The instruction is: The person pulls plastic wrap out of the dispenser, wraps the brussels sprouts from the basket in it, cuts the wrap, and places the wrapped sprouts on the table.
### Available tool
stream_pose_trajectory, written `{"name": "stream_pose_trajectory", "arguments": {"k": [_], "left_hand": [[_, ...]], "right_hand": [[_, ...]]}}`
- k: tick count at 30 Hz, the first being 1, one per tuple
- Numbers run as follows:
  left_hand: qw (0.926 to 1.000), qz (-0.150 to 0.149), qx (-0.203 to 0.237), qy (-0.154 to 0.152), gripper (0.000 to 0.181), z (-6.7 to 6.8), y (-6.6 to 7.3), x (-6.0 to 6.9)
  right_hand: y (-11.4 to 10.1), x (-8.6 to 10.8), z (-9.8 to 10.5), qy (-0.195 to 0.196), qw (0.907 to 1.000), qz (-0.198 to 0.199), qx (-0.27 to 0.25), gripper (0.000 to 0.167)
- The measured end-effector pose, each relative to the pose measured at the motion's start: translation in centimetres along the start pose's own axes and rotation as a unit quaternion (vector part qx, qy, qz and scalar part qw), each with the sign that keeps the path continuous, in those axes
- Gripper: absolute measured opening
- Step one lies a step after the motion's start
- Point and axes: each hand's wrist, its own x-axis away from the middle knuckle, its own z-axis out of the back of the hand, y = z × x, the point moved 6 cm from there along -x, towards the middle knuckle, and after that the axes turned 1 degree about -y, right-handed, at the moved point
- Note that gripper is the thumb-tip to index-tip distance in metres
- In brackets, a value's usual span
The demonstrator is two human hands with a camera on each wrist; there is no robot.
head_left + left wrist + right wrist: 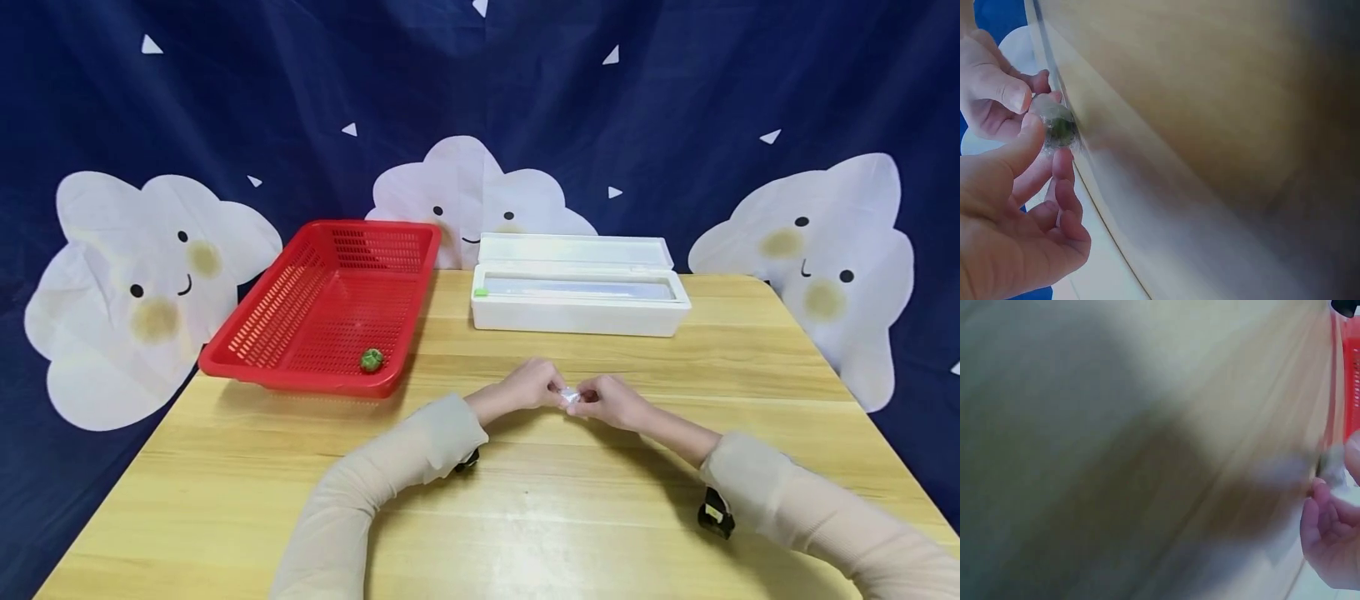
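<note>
Green item (1060,130): one, small, roundish, dark green; seen through its covering, the finer surface not legible. Condition: enclosed in film. Position: held up over the table (525,508), between the two hands, to the near side of the box (577,317) and to the right of the basket (393,379).

Film (571,395): clear, shiny, crinkled, drawn about the item, with loose edges showing. Left side pinched between thumb and fingers of the left hand (531,385); right side pinched by the right hand (611,402).
</note>
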Motion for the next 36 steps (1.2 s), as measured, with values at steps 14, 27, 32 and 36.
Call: {"name": "stream_pose_trajectory", "arguments": {"k": [14,27,32,36], "left_hand": [[0.9993,0.013,0.022,-0.029,0.013,-0.4,-0.1,-0.4],[0.9994,-0.025,0.019,-0.017,0.016,-0.2,0.2,0.0],[0.9979,-0.04,-0.051,-0.007,0.02,-0.5,0.3,-0.1],[0.9957,-0.047,-0.078,-0.012,0.021,-0.8,0.2,-0.2]], "right_hand": [[0.9,-0.5,-0.5,-0.01,0.9969,-0.005,-0.078,0.032],[0.5,-0.1,0.0,-0.006,0.9988,0.045,-0.021,0.029],[0.1,0.0,-0.2,0.016,0.9965,0.074,0.035,0.015],[-0.3,-0.2,-0.1,0.021,0.9928,0.093,0.072,0.016]]}}
